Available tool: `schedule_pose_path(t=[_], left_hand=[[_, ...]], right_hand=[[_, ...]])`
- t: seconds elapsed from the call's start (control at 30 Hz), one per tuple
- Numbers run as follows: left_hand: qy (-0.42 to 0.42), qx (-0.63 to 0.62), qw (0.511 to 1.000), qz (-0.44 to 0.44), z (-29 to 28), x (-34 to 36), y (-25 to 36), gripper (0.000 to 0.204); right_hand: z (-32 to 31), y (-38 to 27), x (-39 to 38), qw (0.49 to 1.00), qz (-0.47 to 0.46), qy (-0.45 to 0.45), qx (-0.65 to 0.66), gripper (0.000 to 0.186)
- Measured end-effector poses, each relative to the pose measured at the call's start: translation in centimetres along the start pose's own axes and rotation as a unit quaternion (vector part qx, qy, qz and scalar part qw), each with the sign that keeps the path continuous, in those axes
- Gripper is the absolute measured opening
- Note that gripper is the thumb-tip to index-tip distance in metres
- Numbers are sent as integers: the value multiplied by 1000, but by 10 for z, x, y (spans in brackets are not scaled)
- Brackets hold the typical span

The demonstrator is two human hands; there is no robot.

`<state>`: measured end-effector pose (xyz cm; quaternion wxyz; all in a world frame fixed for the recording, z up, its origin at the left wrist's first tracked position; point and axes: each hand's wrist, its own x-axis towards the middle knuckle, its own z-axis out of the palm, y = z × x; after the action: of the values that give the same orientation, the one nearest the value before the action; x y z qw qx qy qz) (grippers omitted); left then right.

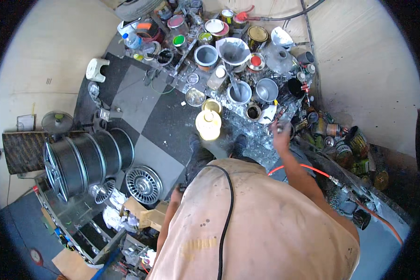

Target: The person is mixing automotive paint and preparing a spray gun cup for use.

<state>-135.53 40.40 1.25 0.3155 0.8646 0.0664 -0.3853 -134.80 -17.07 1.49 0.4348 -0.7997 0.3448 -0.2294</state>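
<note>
My right hand (281, 136) reaches over the right end of the paint-stained worktop, fingers curled and blurred around something greyish I cannot make out. Close to it lie a crumpled white paper (268, 114) and a small open can with dark contents (253, 112). Just beyond are an empty grey metal pot (267, 89) and a grey pot with a stirring stick (239, 93). My left hand (176, 192) hangs low beside my body, its fingers mostly hidden. In front of my feet, gold-coloured tins (208, 125) catch bright light.
Paint cans, cups and bottles crowd the bench, among them a white-rimmed bowl (233, 51). An orange hose (308, 166) passes under my right arm. At left, several wheel rims (91, 158) lie in a row near a wheel cover (144, 185) and a white stool (97, 70).
</note>
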Motion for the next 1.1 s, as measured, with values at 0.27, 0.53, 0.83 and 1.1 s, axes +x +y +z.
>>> schedule_pose_path(t=[0.27,0.53,0.83,1.1], left_hand=[[-61,104,993,-18,-100,121,81,39],[-127,215,952,176,-202,287,242,44],[-211,171,860,432,-227,373,422,42],[-289,175,797,501,-182,380,557,38]], right_hand=[[49,-23,-61,957,120,-260,35,23],[85,-54,-83,911,335,-215,-108,38],[140,-161,-135,838,524,-117,95,36],[166,-153,-240,800,573,21,179,28]])
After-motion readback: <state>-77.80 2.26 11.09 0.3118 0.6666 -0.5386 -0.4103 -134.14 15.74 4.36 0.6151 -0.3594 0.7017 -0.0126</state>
